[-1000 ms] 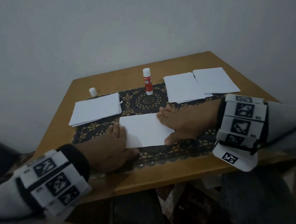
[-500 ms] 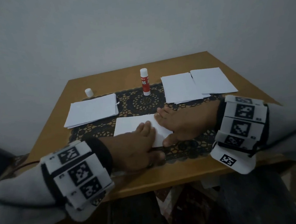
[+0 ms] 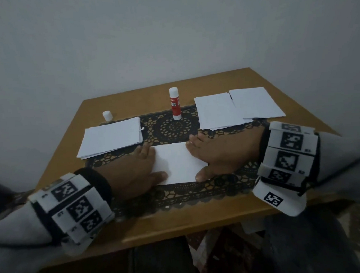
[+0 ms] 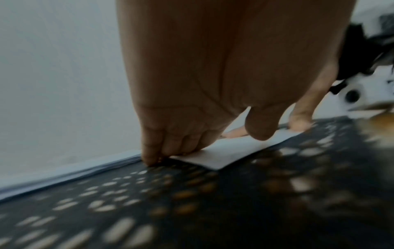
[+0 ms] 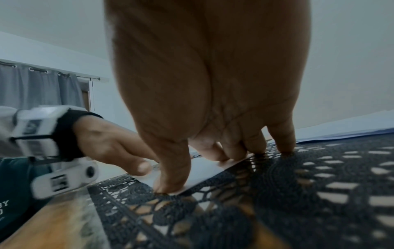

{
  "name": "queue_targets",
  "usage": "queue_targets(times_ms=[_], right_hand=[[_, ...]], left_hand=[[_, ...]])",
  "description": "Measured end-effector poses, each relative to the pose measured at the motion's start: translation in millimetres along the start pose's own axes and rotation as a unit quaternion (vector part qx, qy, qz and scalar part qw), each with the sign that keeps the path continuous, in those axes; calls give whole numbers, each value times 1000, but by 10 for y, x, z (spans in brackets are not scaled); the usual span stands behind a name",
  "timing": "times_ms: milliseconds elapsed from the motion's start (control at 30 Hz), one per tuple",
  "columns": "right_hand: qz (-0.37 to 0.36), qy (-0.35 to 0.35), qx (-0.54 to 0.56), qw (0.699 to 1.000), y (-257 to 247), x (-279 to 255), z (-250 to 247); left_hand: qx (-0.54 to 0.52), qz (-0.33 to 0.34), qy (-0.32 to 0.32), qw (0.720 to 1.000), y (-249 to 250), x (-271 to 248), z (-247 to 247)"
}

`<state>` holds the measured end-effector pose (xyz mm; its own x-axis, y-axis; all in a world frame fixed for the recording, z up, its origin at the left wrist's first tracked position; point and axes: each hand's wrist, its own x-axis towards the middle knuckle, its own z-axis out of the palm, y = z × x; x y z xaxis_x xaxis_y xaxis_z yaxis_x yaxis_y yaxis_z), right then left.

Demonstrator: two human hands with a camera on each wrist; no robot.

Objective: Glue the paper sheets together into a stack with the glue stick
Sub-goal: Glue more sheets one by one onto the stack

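Note:
A white paper sheet point(image 3: 180, 163) lies flat on the black lace mat point(image 3: 172, 128) in the middle of the table. My left hand point(image 3: 143, 166) lies flat on its left edge, fingers straight point(image 4: 162, 148). My right hand point(image 3: 214, 157) presses its right edge with straight fingers, the thumb point(image 5: 170, 176) on the near corner. A red glue stick point(image 3: 175, 103) stands upright at the back of the mat, with its white end up. A small white cap point(image 3: 107, 115) stands apart at the back left.
A stack of white sheets point(image 3: 113, 140) lies at the left. Two overlapping piles of sheets point(image 3: 236, 108) lie at the back right. The wooden table point(image 3: 180, 219) ends close to my knees. A grey wall stands right behind it.
My left hand slid right across the sheet to the right hand, then back to the sheet's left edge. The right hand stayed pressing the right edge.

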<state>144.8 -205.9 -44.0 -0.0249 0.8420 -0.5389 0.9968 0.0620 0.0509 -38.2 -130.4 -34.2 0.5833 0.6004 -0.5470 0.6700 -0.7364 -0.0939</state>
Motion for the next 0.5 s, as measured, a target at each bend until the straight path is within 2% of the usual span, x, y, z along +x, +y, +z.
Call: queue_targets(times_ms=[167, 300, 333, 433, 500], right_hand=[[-2, -1, 7, 1000, 20, 6, -2], [-5, -6, 7, 1000, 18, 4, -1], [-5, -6, 5, 1000, 15, 3, 0], [-2, -4, 6, 1000, 31, 12, 1], [-2, -6, 8, 1000, 34, 16, 2]], left_hand=[[-21, 103, -28, 994, 139, -205, 84], [-12, 7, 7, 1000, -44, -143, 98], [-5, 3, 4, 1000, -46, -172, 135], [2, 65, -29, 997, 67, -373, 241], [-4, 68, -25, 997, 59, -413, 260]])
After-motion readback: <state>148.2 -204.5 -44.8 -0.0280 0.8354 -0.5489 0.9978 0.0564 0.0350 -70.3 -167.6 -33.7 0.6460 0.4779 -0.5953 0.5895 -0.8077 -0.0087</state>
